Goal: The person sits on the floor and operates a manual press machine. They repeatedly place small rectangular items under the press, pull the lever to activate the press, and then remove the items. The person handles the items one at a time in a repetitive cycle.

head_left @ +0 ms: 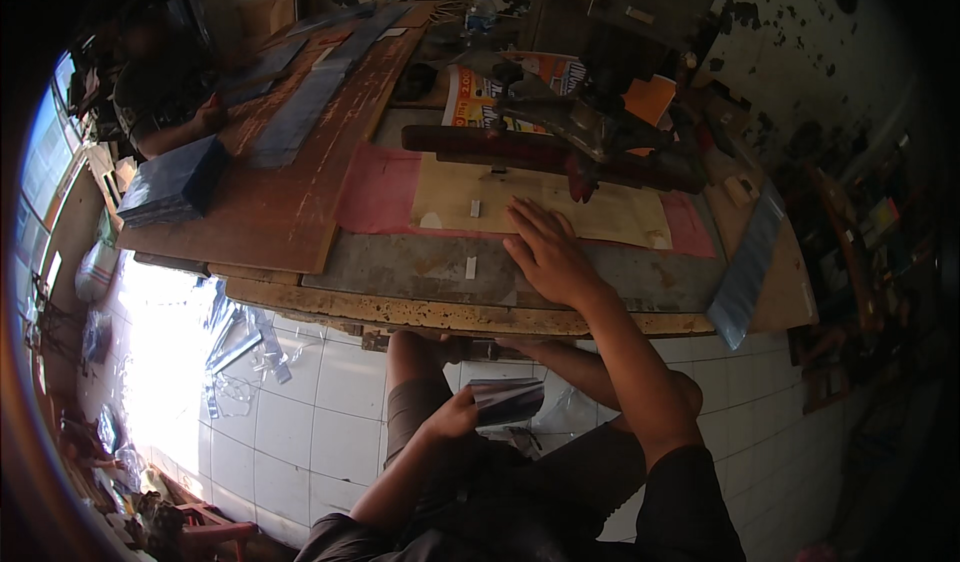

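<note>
My left hand (455, 416) is low over my lap, its fingers closed on the edge of a dark, shiny plastic sheet (510, 400). My right hand (550, 252) lies flat on a yellowish sheet (455, 187), fingers stretched out and pointing away from me. Beneath that sheet, a pinkish-red sheet (378, 190) shows at both ends on the grey worktop (400, 267). Just beyond my right fingertips, a long dark reddish bar (470, 145) of a metal press hangs over the yellowish sheet. Small pale metal pieces (471, 267) lie left of my hand.
A stack of bluish plastic sheets (172, 182) stands on the brown board (270, 227) at left, near another person's hand (210, 114). A bluish strip (750, 267) overhangs the right edge. A bottle (481, 12) stands behind. Plastic scraps (235, 337) litter the tiled floor.
</note>
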`<state>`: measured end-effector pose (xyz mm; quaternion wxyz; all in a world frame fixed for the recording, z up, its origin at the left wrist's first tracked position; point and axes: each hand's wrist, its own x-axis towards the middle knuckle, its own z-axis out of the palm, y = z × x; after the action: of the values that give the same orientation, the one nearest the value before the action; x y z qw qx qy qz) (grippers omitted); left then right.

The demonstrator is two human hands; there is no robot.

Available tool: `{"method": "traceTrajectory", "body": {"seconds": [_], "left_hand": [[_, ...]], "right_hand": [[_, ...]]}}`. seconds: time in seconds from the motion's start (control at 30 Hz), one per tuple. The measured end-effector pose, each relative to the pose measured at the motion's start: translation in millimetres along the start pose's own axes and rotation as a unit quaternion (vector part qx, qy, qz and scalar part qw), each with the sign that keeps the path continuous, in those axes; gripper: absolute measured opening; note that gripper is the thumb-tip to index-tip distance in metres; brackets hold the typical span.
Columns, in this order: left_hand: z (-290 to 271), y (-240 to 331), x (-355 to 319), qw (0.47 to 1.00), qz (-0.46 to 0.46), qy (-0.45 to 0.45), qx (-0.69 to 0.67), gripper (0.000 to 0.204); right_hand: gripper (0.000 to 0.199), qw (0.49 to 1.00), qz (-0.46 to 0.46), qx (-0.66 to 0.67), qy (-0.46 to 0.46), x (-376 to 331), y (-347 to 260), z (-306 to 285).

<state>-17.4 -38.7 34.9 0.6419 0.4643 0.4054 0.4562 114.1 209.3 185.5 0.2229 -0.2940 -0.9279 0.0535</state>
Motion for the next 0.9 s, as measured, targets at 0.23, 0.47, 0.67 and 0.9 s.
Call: {"method": "traceTrajectory", "body": {"seconds": [0.23,0.47,0.67,0.9], "left_hand": [[-2.7,-12.2,-0.2,1.000,-0.016,0.014,0.002,0.039],[-6.0,-12.5,1.8,0.999,-0.005,-0.014,-0.036,0.038],[-6.7,-4.0,0.9,1.000,-0.017,-0.017,-0.016,0.047],[-7.8,-6.3,-0.8,0.999,0.023,-0.003,0.026,0.041]], "right_hand": [[0.053,1.000,-0.008,0.008,0.010,-0.7,0.7,0.4],[0.052,1.000,0.000,-0.006,0.004,-0.4,-1.6,0.1],[0.052,1.000,0.003,-0.004,0.002,-0.6,-1.4,-0.8],[0.053,1.000,0.000,-0.003,0.011,0.1,-2.5,-0.3]]}}
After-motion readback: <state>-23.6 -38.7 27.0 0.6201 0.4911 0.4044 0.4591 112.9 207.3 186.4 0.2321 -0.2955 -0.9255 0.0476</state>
